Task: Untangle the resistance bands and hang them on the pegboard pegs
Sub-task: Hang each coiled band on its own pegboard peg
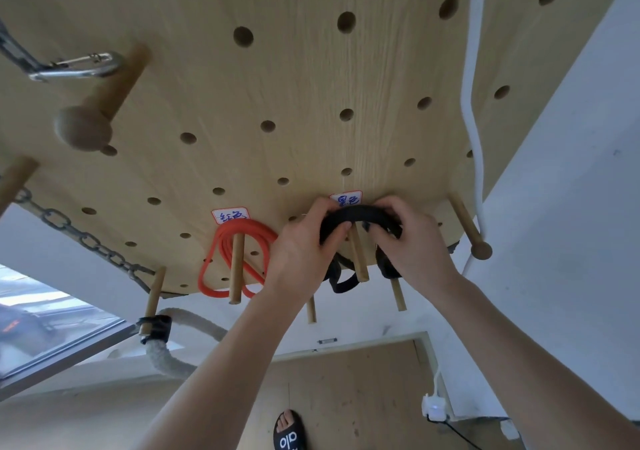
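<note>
At the upper left of the frame a metal clip (78, 67) hangs on a round-knobbed wooden peg (100, 110) of the pale wood-grain pegboard (294, 79), which is drilled with rows of round holes. Below it a dark chain (83, 238) slants down toward the lower centre. A thick fuzzy rope (180, 342) curves under the board's lower edge. Right of the chain, the red band (239, 255), a smooth cord coiled in several loops, hangs on a plain wooden dowel (236, 269) beneath a small handwritten label (230, 215). At centre, the left hand (304, 245) pinches the black band (360, 219), a flat woven strap arched over the middle peg (358, 255). The right hand (408, 238) has its grip closed on the same arch from the other side; loose black ends droop below both hands. At far right a white cord (471, 103) runs down the board past a knobbed peg (469, 228).
</note>
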`<action>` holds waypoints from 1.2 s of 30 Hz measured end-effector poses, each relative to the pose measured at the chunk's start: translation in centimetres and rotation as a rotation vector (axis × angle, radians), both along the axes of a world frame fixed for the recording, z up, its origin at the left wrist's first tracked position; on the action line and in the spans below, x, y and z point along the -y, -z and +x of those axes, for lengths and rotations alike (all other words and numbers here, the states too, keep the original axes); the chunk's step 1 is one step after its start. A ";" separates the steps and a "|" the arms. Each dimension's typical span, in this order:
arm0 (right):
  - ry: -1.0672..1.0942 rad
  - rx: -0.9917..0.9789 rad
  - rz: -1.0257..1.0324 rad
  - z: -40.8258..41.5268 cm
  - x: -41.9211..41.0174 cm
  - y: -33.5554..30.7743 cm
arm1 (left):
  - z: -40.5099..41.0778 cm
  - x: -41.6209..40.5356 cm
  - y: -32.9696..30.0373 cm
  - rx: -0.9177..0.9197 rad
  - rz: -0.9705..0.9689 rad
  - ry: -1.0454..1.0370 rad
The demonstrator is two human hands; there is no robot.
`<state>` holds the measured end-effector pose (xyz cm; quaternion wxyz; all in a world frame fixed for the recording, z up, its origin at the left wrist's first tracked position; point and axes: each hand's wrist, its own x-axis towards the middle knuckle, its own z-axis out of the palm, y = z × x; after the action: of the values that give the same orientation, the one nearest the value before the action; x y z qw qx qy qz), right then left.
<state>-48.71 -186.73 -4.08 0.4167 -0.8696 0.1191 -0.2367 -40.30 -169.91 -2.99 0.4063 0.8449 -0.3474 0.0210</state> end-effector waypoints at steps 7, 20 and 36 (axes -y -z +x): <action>0.103 0.063 -0.186 0.3 -1.1 1.5 | -1.1 0.1 -0.2 0.130 0.123 -0.069; 0.274 0.131 -0.478 0.5 -1.9 1.9 | -1.2 0.7 0.8 0.527 0.172 -0.174; 0.172 0.215 -0.393 1.2 -1.6 2.9 | 0.2 1.2 0.5 0.441 -0.011 -0.078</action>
<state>-47.51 -185.11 -7.02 0.2282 -0.8904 0.0993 -0.3812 -40.15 -171.10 -3.46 0.3241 0.8305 -0.3945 0.2227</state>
